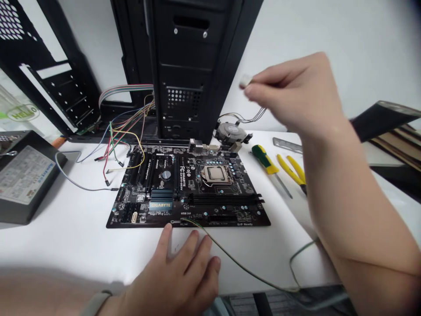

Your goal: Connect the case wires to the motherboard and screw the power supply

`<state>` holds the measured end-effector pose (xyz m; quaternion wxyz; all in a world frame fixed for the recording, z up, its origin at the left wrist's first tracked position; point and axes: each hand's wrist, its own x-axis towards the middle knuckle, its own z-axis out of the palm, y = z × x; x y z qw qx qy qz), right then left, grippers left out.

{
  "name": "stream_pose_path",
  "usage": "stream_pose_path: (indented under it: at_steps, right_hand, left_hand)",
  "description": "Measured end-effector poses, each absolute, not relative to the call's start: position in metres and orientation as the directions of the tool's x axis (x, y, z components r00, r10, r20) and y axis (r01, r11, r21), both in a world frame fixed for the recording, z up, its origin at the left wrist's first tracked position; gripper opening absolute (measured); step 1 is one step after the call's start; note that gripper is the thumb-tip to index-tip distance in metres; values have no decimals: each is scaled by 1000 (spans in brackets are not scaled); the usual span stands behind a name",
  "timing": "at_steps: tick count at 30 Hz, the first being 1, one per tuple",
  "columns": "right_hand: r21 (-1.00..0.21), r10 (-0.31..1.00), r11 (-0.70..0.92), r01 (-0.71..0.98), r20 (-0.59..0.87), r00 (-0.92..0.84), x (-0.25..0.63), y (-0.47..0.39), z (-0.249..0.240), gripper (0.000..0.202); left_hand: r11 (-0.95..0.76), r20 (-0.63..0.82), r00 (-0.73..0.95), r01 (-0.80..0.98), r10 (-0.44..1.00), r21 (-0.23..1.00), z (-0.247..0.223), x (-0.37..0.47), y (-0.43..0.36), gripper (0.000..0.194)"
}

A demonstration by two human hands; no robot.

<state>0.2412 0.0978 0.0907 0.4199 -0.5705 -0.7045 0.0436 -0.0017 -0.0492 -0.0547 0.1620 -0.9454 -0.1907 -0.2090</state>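
A black motherboard (194, 193) lies flat on the white table, its processor (215, 174) exposed. My left hand (184, 272) rests at the board's front edge with its fingers apart, holding nothing; the index fingertip is by the edge. Raised at the upper right, my right hand (279, 90) pinches a small white connector (245, 81), slightly blurred, with thin wires (253, 118) hanging behind the hand toward the round cooler fan (231, 131). A thin green-yellow cable (237, 264) runs from the board's front edge over the table's edge.
Behind the board stands a black computer case (194, 66) with loose coloured wires (112, 136). A power supply (26, 175) sits at the left. A green-yellow screwdriver (269, 164), yellow-handled pliers (292, 169) and a metal plate (287, 145) lie at the right, near a dark object (384, 118).
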Motion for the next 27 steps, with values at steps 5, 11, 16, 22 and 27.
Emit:
stream_pose_path:
  at_steps: [5, 11, 16, 22, 27]
  right_hand:
    - [-269, 841, 518, 812, 335, -425, 203, 83, 75, 10]
    - [-18, 811, 581, 814, 105, -576, 194, 99, 46, 23]
    - [51, 812, 583, 811, 11, -584, 193, 106, 35, 25]
    - [48, 807, 591, 805, -47, -589, 189, 108, 30, 24]
    - [46, 811, 585, 810, -45, -584, 188, 107, 32, 25]
  left_hand:
    - [-875, 457, 844, 420, 279, -240, -56, -2, -50, 20]
    - [-879, 489, 827, 424, 278, -218, -65, -1, -49, 20]
    - [-876, 481, 831, 425, 278, -228, -70, -2, -51, 22]
    - [-877, 479, 831, 426, 282, -224, -71, -3, -52, 23]
    - [-877, 483, 827, 431, 290, -212, -70, -3, -53, 24]
